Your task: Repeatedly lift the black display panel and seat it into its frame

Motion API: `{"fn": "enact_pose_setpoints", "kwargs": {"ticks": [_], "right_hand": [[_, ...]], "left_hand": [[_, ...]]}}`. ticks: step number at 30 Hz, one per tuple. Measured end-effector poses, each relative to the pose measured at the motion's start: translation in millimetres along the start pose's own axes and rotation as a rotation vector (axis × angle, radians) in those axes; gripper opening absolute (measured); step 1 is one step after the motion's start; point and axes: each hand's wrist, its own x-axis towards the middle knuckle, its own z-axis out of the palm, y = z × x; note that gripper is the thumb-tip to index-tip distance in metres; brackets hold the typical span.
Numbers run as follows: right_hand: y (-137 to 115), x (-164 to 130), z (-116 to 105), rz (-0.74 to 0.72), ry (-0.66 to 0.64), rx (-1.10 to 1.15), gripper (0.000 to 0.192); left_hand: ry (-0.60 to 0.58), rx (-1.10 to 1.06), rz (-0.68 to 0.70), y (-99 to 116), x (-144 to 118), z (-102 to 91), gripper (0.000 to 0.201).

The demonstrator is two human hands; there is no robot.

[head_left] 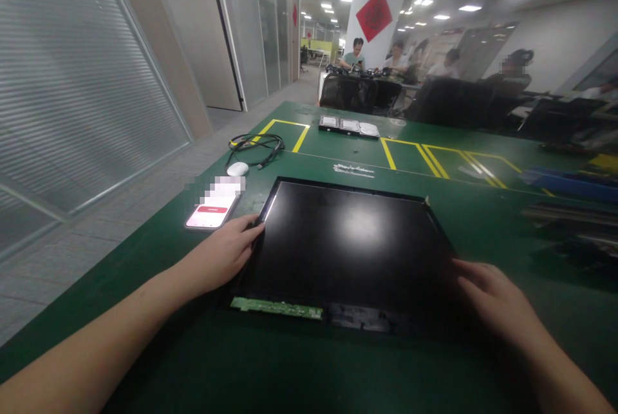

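Observation:
A black LCD screen panel (338,253) lies face up on the green table, with a bright reflection on its glass. Along its near edge runs a green circuit board strip (276,308) beside dark tape. My left hand (236,243) grips the panel's left edge, thumb and fingers closed on the frame. At the opposite side, my right hand (487,282) holds the right edge, its fingertips partly hidden beneath the rim. Just beyond my left hand rests a lit phone (215,208), with a white mouse (237,170) behind it.
A coiled black cable (258,147) and several hard drives (348,125) lie farther back on the green table (159,349), among yellow tape outlines. Blurred blue and dark items (574,183) sit at the right. Chairs (347,92) and seated people are beyond the far edge.

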Motion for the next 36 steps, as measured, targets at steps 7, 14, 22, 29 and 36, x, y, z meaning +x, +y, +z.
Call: {"fn": "enact_pose_setpoints", "kwargs": {"ticks": [7, 14, 22, 29, 36], "right_hand": [[10, 4, 6, -0.031, 0.022, 0.055, 0.045], [9, 5, 5, -0.009, 0.022, 0.084, 0.041], [3, 2, -1, 0.077, -0.018, 0.122, 0.046], [1, 4, -2, 0.105, -0.031, 0.142, 0.045], [5, 3, 2, 0.137, -0.065, 0.189, 0.046]], "left_hand": [[0.006, 0.051, -0.003, 3, 1, 4.7, 0.057], [0.012, 0.071, -0.026, 0, 0, 6.2, 0.057], [-0.003, 0.054, -0.050, 0, -1, 6.7, 0.057], [-0.008, 0.026, -0.057, 2, 0, 3.8, 0.058], [0.045, -0.013, -0.093, -6, 2, 10.0, 0.065]]}}
